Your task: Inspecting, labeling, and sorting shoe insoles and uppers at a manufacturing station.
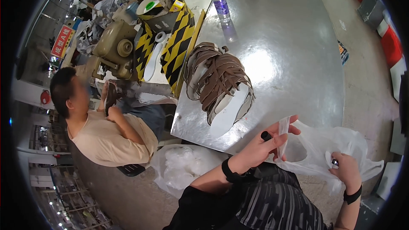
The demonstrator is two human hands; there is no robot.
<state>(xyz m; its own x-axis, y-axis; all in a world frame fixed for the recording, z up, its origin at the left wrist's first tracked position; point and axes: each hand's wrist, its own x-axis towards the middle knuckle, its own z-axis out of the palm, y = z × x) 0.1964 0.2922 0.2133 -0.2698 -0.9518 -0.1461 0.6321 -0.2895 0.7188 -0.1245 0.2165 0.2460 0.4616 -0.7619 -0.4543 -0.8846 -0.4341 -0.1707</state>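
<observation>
A thin, translucent white plastic bag (317, 147) hangs between my two hands, near the front edge of the metal table. My left hand (262, 145) has the bag's upper edge between thumb and fingers, with the other fingers partly spread. A short black cylinder sticks up by its thumb; what it is I cannot tell. On the bag's other side, my right hand (347, 170) is closed, gripping the plastic. Something small, black and silver shows at its fingertips. Ahead and left lies a stack of brown strappy shoe uppers (223, 79), with a white insole (232, 110) on its near end.
A purple-labelled bottle (220, 3) stands on the metal table (294, 42). At left, a seated co-worker (113, 132) holds a brown shoe beside a machine (114, 47). A bin (170, 47) with black-and-yellow stripes adjoins the table. A clear bag (185, 164) lies below.
</observation>
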